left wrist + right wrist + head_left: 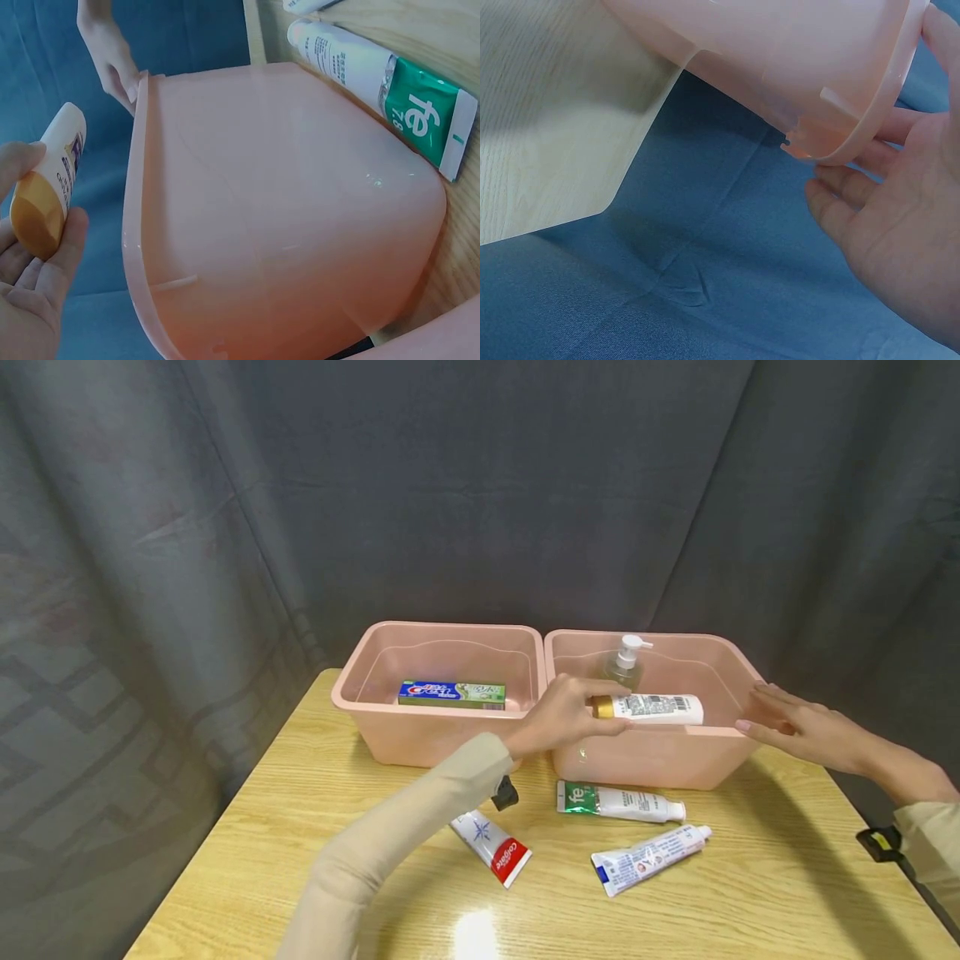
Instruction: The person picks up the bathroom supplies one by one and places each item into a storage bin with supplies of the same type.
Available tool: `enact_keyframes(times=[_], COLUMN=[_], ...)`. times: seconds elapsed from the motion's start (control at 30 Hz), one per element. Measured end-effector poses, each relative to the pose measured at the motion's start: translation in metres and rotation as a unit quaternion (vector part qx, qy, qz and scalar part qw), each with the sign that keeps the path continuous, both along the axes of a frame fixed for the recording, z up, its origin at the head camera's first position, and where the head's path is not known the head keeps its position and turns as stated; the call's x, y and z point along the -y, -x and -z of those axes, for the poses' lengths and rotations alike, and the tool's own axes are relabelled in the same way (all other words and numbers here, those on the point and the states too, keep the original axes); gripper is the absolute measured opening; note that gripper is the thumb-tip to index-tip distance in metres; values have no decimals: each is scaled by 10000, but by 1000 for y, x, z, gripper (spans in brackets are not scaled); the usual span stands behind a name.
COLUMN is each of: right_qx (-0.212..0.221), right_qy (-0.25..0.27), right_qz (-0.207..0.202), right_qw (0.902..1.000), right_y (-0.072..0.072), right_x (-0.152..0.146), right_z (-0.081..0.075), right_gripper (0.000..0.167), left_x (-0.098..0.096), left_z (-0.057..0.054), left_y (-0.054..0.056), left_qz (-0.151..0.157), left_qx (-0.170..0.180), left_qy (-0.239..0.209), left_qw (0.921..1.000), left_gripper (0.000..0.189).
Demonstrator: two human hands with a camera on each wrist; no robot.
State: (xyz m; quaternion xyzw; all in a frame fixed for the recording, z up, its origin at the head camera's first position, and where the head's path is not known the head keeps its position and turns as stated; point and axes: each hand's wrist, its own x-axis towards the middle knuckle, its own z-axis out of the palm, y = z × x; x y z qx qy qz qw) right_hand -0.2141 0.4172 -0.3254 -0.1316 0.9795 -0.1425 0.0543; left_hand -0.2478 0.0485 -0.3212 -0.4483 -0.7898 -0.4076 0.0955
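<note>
My left hand [566, 717] pinches the gold cap of a white bottle [663, 709] between thumb and fingers. The bottle lies level over the front part of the right pink bin [637, 760]; its gold cap [39, 214] points toward the palm in the left wrist view. My right hand [817, 735] holds that bin's rim at the right front corner, with fingers [840, 196] along the outside of the rim. Inside the same bin stands a clear pump bottle [624, 664] with a white pump head.
A left pink bin [435, 739] stands beside it, with a Crest toothpaste box [452, 695] inside. On the wooden table [300, 827] in front lie a green-and-white tube [621, 802], a white-and-blue tube [649, 860] and a red-and-white Colgate tube [491, 847]. A dark curtain [465, 493] hangs behind.
</note>
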Motion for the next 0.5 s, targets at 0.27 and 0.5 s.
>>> enact_keyframes(times=[0.27,0.5], right_qx=[25,53], right_qy=[23,39], right_qz=[17,28], right_qw=[10000,10000], right_y=[0,0], right_x=[0,0], right_z=[0,-1], right_gripper=[86,86], left_x=[-5,-9], left_z=[2,5], left_y=[12,20], left_qz=[-180,-443], left_qx=[-27,216], left_qy=[-107,-139], left_qw=[9998,9987], left_gripper=[40,45])
